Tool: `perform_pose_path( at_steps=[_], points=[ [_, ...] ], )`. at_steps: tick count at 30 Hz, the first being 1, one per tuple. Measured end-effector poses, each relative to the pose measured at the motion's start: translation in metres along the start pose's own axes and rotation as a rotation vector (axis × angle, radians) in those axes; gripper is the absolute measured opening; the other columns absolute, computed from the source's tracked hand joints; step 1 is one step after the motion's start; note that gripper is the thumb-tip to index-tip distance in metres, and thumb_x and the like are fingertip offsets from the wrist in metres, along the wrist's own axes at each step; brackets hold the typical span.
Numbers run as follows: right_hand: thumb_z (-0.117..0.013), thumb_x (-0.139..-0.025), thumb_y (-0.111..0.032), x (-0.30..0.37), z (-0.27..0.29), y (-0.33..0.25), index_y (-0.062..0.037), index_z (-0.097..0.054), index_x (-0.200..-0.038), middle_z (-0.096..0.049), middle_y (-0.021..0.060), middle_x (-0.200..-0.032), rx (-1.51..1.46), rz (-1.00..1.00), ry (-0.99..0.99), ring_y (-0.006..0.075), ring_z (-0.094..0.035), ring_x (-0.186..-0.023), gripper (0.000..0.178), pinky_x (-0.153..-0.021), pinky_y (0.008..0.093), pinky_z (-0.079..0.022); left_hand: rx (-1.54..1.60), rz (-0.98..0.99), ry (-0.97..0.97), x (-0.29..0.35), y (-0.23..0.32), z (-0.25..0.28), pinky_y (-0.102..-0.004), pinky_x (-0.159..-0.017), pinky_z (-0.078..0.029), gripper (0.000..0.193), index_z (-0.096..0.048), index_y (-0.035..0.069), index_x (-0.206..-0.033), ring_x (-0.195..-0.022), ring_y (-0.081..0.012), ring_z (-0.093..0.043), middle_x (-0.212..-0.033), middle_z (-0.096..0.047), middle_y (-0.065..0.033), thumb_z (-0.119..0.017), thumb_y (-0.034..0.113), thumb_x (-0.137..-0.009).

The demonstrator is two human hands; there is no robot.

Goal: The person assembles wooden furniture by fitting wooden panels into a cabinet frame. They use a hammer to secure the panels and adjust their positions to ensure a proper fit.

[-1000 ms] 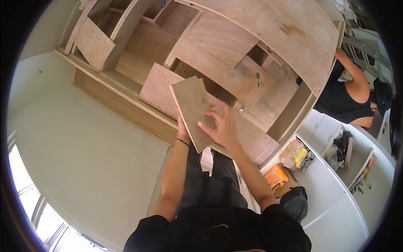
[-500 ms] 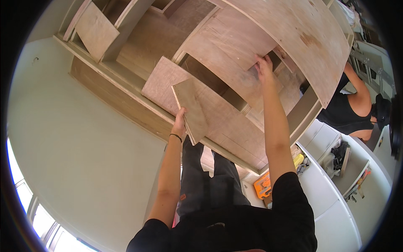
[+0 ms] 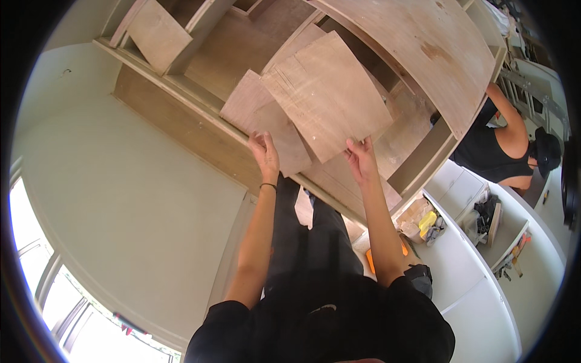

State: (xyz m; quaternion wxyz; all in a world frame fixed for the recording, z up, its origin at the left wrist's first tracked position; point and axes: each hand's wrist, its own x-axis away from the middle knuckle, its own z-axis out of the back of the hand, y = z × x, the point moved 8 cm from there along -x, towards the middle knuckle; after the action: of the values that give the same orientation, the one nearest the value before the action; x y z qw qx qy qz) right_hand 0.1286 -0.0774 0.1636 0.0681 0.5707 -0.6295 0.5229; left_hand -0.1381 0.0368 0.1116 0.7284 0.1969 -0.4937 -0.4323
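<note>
A large square plywood board (image 3: 330, 91) is tilted up over the wooden cabinet. My right hand (image 3: 361, 160) pinches its lower edge between thumb and fingers. To its left, a smaller plywood piece (image 3: 281, 136) lies partly under the large board, on top of another pinkish board (image 3: 245, 103). My left hand (image 3: 264, 158) is beside the small piece's left edge, its fingers loosely apart, and no grip on the wood shows. The far edges of the small piece are hidden by the large board.
The wooden cabinet frame (image 3: 181, 91) has open compartments, with another loose board (image 3: 158, 36) at the far left. A co-worker in black (image 3: 499, 142) is at the right. White drawers (image 3: 478, 296) with tools, an orange case (image 3: 370, 261) and a pale wall (image 3: 133, 212) surround me.
My right hand has pulled the large board up and nearer, tilting it over the others. The small piece, earlier held on edge in my left hand, now lies flatter, with the hand's fingers loosened.
</note>
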Motion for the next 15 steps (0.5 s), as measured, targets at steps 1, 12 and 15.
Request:
perform_pose_path(
  at_steps=[1, 12, 15],
  points=[
    [-0.064, -0.090, 0.002, 0.031, -0.013, -0.008, -0.0134, -0.032, -0.146, -0.050, 0.0077, -0.139, -0.022, -0.012, 0.004, 0.0251, -0.057, -0.123, 0.066, -0.097, 0.0422, -0.054, 0.376, 0.123, -0.155, 0.022, 0.022, -0.002, -0.0445, -0.109, -0.037, 0.072, -0.035, -0.005, -0.143, -0.130, -0.0332, -0.046, -0.143, -0.045, -0.0228, -0.052, 0.049, -0.099],
    [-0.060, -0.098, -0.019, 0.262, -0.126, -0.111, -0.0061, -0.042, -0.140, -0.054, 0.0113, -0.136, 0.344, 0.067, -0.389, 0.0205, -0.056, -0.121, 0.048, -0.093, 0.0397, -0.053, 0.790, -0.143, -0.202, 0.235, 0.272, 0.133, -0.0360, -0.100, -0.048, 0.067, -0.043, -0.004, -0.138, -0.119, -0.0231, -0.055, -0.134, -0.054, -0.0155, -0.049, 0.052, -0.101],
    [-0.050, -0.101, -0.038, 0.297, -0.142, -0.163, -0.0056, -0.043, -0.141, -0.054, 0.0127, -0.136, -0.007, 0.255, -0.438, 0.0226, -0.056, -0.122, 0.051, -0.098, 0.0408, -0.048, 0.670, -0.243, -0.229, 0.257, 0.296, 0.184, -0.0339, -0.095, -0.050, 0.065, -0.048, -0.005, -0.131, -0.113, -0.0200, -0.057, -0.126, -0.058, -0.0145, -0.049, 0.052, -0.101]
  ],
)
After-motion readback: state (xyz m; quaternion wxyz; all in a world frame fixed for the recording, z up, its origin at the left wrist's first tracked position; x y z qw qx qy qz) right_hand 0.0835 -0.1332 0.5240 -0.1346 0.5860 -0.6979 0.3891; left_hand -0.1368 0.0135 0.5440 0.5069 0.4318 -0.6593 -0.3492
